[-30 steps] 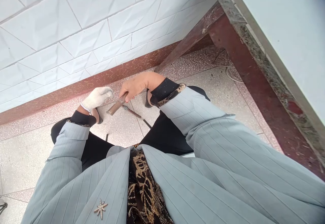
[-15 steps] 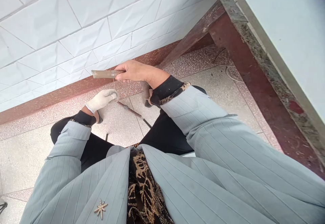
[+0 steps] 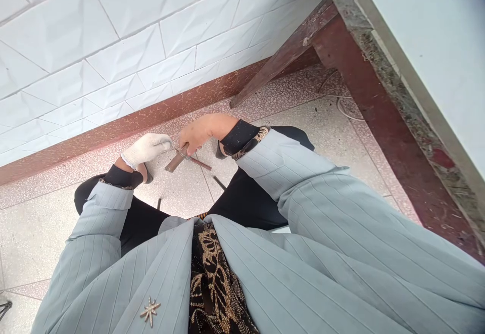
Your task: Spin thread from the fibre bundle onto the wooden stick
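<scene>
My left hand (image 3: 147, 149), in a white knit glove, is closed in a pinch with its fingertips on a thin wire (image 3: 173, 149). That wire runs to a short brown stick (image 3: 176, 162), which my bare right hand (image 3: 201, 131) grips by its upper end. The stick slants down to the left, its free end below my left hand's fingertips. Behind it on the floor lies a thin reddish-brown rod (image 3: 200, 163), partly covered by the stick. Whether the wire is wound fully round the stick is hard to see now.
White tiled wall (image 3: 132, 51) rises ahead above a red-brown skirting (image 3: 144, 114). A dark red wooden frame (image 3: 394, 137) under a pale tabletop (image 3: 428, 31) stands close on the right. A white cable (image 3: 343, 109) lies on the speckled floor beneath it.
My right hand has come down toward me and tilted the stick from level to slanting. My left hand has shifted slightly left, still holding the wire.
</scene>
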`<action>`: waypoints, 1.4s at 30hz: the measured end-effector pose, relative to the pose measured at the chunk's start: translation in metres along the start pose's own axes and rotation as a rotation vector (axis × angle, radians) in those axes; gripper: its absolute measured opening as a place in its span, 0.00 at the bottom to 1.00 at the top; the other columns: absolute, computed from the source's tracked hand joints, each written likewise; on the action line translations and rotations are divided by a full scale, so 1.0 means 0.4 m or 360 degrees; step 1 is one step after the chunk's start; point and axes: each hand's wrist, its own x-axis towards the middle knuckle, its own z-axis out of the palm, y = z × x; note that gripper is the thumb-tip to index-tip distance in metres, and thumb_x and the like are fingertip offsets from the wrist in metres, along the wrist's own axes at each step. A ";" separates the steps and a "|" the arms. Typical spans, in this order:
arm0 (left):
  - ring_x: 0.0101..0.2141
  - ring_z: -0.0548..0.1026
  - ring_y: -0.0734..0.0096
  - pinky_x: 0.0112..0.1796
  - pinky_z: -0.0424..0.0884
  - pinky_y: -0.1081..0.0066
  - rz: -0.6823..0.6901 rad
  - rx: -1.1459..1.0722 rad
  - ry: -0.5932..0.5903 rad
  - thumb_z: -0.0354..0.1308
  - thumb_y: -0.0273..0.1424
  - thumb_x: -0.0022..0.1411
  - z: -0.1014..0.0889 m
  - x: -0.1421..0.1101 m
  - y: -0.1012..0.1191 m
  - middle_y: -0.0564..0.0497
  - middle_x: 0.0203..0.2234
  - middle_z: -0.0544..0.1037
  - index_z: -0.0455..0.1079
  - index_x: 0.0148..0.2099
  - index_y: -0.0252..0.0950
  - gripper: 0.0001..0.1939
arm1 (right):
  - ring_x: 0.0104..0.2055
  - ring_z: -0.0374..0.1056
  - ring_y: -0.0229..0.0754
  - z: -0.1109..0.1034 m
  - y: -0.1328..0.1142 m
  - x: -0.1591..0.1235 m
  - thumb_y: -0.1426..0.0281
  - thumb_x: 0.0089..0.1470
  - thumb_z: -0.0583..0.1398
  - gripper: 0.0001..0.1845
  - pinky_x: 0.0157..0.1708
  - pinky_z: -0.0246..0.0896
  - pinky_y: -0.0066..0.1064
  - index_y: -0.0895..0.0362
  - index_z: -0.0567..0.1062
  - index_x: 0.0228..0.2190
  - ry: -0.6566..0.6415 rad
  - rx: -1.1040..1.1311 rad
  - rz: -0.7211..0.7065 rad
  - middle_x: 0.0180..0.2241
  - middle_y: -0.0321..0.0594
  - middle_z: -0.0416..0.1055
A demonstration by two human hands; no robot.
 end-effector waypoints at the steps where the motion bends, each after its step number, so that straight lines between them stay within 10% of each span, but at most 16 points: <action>1: 0.36 0.75 0.67 0.43 0.70 0.65 0.0011 -0.0007 0.0019 0.51 0.40 0.64 -0.001 0.001 -0.003 0.51 0.33 0.79 0.74 0.39 0.35 0.15 | 0.30 0.67 0.37 -0.006 -0.001 -0.004 0.75 0.55 0.65 0.04 0.34 0.55 0.30 0.63 0.81 0.33 -0.0124 0.0024 -0.0043 0.23 0.35 0.72; 3: 0.35 0.74 0.67 0.42 0.71 0.66 0.0030 -0.0043 0.0062 0.51 0.41 0.65 -0.002 0.003 -0.009 0.51 0.32 0.78 0.74 0.38 0.35 0.16 | 0.29 0.66 0.35 -0.025 -0.003 -0.020 0.75 0.58 0.62 0.05 0.33 0.55 0.29 0.62 0.80 0.34 -0.0277 0.0063 -0.0176 0.24 0.34 0.71; 7: 0.32 0.72 0.71 0.37 0.70 0.69 0.0049 -0.0275 0.0229 0.54 0.42 0.66 -0.002 0.005 -0.014 0.51 0.30 0.76 0.74 0.39 0.35 0.15 | 0.29 0.64 0.34 -0.064 0.006 -0.065 0.73 0.57 0.63 0.03 0.32 0.55 0.28 0.60 0.78 0.32 0.0151 0.0301 -0.0417 0.24 0.32 0.69; 15: 0.22 0.60 0.78 0.25 0.59 0.75 0.0033 -0.0588 0.0073 0.53 0.38 0.67 0.011 0.003 0.015 0.56 0.22 0.64 0.71 0.37 0.34 0.13 | 0.36 0.69 0.40 -0.078 0.023 -0.065 0.64 0.66 0.58 0.12 0.37 0.64 0.30 0.58 0.76 0.44 0.1228 0.0912 0.0115 0.36 0.43 0.76; 22: 0.28 0.67 0.74 0.32 0.66 0.71 0.0110 -0.0354 0.0019 0.52 0.40 0.65 -0.001 -0.008 0.026 0.52 0.27 0.73 0.73 0.36 0.34 0.15 | 0.48 0.73 0.53 -0.048 0.038 -0.016 0.67 0.61 0.61 0.15 0.45 0.62 0.38 0.64 0.80 0.45 0.0917 -0.0176 0.0495 0.45 0.55 0.78; 33: 0.35 0.72 0.68 0.42 0.70 0.67 -0.0026 -0.0097 0.0318 0.51 0.40 0.65 -0.025 -0.014 -0.001 0.50 0.34 0.78 0.74 0.39 0.34 0.16 | 0.32 0.63 0.37 -0.018 -0.020 -0.021 0.70 0.59 0.63 0.07 0.34 0.49 0.32 0.61 0.79 0.35 0.0023 -0.0192 -0.0166 0.29 0.37 0.73; 42: 0.35 0.73 0.68 0.40 0.71 0.68 -0.0094 -0.0161 0.0275 0.54 0.39 0.64 -0.020 0.008 -0.031 0.50 0.33 0.78 0.74 0.40 0.34 0.14 | 0.31 0.61 0.36 -0.042 0.006 -0.040 0.66 0.58 0.63 0.09 0.33 0.50 0.31 0.59 0.78 0.35 0.0387 0.0156 -0.0342 0.28 0.34 0.69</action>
